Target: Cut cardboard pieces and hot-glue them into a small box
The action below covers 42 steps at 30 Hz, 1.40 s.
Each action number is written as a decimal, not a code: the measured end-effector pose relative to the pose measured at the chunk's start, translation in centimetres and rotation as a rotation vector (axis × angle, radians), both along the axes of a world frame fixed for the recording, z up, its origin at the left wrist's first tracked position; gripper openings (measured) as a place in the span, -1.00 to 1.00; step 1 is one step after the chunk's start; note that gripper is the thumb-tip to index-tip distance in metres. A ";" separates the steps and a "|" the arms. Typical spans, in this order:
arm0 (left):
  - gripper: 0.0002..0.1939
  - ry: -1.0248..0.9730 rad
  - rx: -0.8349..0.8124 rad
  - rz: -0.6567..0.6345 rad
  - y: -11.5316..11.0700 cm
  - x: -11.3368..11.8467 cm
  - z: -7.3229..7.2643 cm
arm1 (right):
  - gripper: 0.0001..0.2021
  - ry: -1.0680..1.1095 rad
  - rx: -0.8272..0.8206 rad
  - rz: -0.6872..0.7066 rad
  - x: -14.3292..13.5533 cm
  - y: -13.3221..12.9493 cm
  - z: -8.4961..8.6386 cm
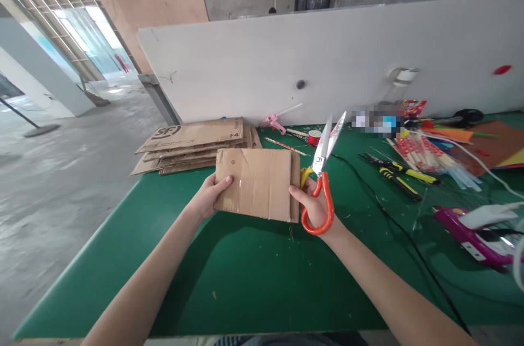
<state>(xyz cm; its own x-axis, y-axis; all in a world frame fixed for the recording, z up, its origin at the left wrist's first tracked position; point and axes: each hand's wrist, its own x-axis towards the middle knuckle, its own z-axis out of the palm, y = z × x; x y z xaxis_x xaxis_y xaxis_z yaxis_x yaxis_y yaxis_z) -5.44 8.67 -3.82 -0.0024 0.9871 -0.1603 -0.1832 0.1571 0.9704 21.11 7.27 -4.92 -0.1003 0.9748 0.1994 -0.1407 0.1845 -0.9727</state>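
Several pieces of brown cardboard point(257, 185), stacked flat, are held up over the green table. My left hand point(213, 193) is closed on their left edge, thumb on the front face. My right hand point(313, 204) grips the right edge with its thumb and also carries a pair of scissors point(322, 163). The scissors have orange-red handles, and their blades point up and are spread apart. A yellow piece point(305, 176) shows beside the scissors' pivot; I cannot tell whether it belongs to them. The fingers behind the cardboard are hidden.
A cardboard pile point(192, 138) lies at the table's point(245, 280) back left. Behind are a pink glue gun point(275, 123) and red tape point(314, 137). Pliers point(399, 174), wrapped sticks point(421, 155), a purple device point(466, 239) and a black cable point(393, 220) lie right. A white partition point(254, 67) borders the back.
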 end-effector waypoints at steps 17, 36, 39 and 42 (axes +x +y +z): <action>-0.47 0.251 0.133 -0.092 -1.6 0.3 4.6 | -0.67 -0.309 0.029 -0.129 2.0 1.6 1.7; -0.83 0.656 0.367 -0.035 1.9 -5.1 17.2 | -0.68 -0.057 0.081 -0.139 5.0 1.8 5.3; -0.88 0.865 0.413 -0.281 2.3 -0.9 17.8 | -0.68 -0.024 0.066 -0.103 3.9 1.9 5.5; -0.73 0.912 0.475 -0.578 2.5 4.0 16.7 | -0.69 -0.055 0.074 -0.138 3.1 2.0 5.1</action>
